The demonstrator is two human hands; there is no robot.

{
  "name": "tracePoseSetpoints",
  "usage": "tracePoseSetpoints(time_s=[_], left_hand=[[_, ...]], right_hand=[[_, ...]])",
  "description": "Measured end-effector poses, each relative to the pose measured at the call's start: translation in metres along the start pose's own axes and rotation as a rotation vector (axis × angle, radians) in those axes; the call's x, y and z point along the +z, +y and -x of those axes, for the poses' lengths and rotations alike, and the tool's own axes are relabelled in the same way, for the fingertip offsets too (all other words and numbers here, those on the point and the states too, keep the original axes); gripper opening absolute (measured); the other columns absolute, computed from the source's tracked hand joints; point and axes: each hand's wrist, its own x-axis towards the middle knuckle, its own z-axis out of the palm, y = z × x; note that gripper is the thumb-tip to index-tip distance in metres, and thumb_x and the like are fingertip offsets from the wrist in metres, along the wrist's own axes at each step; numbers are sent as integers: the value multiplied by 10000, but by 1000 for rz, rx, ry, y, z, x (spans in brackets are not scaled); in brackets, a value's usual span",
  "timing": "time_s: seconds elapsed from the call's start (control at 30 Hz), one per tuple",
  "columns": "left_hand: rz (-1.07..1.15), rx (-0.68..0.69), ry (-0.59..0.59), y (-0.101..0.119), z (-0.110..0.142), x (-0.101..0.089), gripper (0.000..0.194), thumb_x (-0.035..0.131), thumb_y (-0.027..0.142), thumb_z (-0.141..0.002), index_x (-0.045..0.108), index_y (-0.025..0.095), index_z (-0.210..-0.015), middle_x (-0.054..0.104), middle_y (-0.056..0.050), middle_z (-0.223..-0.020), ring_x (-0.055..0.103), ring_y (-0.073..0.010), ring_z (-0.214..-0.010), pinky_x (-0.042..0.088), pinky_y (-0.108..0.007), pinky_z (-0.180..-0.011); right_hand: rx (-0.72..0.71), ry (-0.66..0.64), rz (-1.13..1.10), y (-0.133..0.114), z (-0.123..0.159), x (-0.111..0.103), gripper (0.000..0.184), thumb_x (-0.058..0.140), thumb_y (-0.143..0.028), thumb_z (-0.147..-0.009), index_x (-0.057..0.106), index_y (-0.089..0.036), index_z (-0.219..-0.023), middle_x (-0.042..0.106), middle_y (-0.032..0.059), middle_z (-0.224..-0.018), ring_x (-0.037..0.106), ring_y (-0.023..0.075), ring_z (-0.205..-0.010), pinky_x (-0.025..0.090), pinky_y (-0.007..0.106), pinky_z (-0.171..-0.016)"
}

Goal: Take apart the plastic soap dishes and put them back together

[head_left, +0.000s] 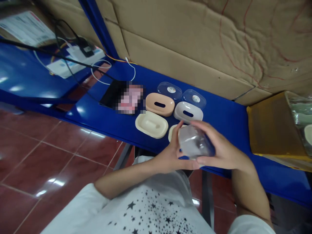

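Note:
A pale grey plastic soap dish (191,141) with a clear, shiny part on its right side is held up over the front edge of the blue table, somewhat blurred. My left hand (168,156) grips its left side, and my right hand (216,146) wraps round the right. Just beyond lie an oval cream tray (151,124), a peach slotted shell (160,104) and a white slotted shell (188,112). Another cream piece (171,132) is partly hidden behind my left hand. Two clear oval lids (175,94) (194,98) with round white labels rest at the back.
A cardboard box (273,126) holding plastic-wrapped items stands at right. A black-edged, pixelated device (112,94) lies on the blue table (224,117), left of the dish parts. A power strip (73,61) with cables is at upper left. Cardboard sheeting (175,39) lines the back.

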Motion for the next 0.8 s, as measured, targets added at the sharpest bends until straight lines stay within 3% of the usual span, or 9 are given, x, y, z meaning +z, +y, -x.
tracePoseSetpoints(time_s=[0.07,0.17,0.33,0.43,0.53,0.6,0.67,0.77,0.8], left_hand=[[-23,40,67,0,-3,3,1317,1025,423,-708,217,396,-1747,381,-166,-1766,428,-445,-1608,357,-667,-1313],[-53,25,204,0,-1,4,1092,998,465,-737,426,329,-1658,588,-129,-1616,503,-422,-1548,367,-612,-1318],[250,-251,248,3,0,0,804,946,614,-760,672,218,-1403,782,-147,-1306,663,-410,-1375,494,-568,-1213],[308,-270,277,3,-1,-5,722,885,685,-809,699,252,-1356,777,-112,-1353,651,-368,-1406,530,-505,-1191],[318,-247,272,3,-1,-9,707,754,748,-904,625,356,-1478,718,-50,-1492,623,-348,-1450,589,-504,-1125],[323,-248,257,4,0,-12,724,683,785,-937,569,401,-1539,672,-28,-1566,618,-347,-1459,609,-508,-1097],[326,-238,268,5,0,-13,740,670,796,-941,529,431,-1569,618,-9,-1631,615,-345,-1462,615,-501,-1084],[303,-180,325,6,0,-12,810,731,786,-906,474,435,-1590,562,-17,-1678,599,-340,-1465,615,-479,-1070],[282,-152,342,5,0,-11,840,752,787,-889,458,424,-1587,564,-33,-1667,592,-337,-1466,610,-469,-1071]], right_hand=[[-75,0,-10,-8,-9,10,945,747,-593,-995,257,-380,-1774,461,97,-1766,497,352,-1597,521,547,-1256],[-46,44,38,6,-5,6,944,736,-612,-1001,255,-373,-1778,441,96,-1781,464,362,-1619,473,590,-1294],[327,202,317,87,22,-22,864,711,-596,-1013,351,-326,-1750,424,159,-1782,388,412,-1654,350,648,-1345],[465,211,425,140,26,-31,852,714,-617,-990,430,-258,-1709,448,213,-1757,401,442,-1639,347,695,-1314],[476,176,448,162,17,-33,859,710,-624,-994,449,-199,-1694,420,234,-1770,395,420,-1649,325,657,-1327],[440,204,451,153,10,-31,813,655,-613,-1039,428,-205,-1705,369,217,-1803,357,398,-1672,264,622,-1360],[375,288,451,127,6,-24,706,563,-584,-1095,438,-238,-1698,382,185,-1803,357,379,-1671,242,595,-1370],[205,354,395,67,7,5,568,424,-579,-1137,518,-329,-1639,606,118,-1644,522,344,-1554,388,566,-1296],[67,361,330,45,8,20,586,430,-621,-1121,552,-326,-1613,696,115,-1527,621,363,-1437,465,596,-1213]])
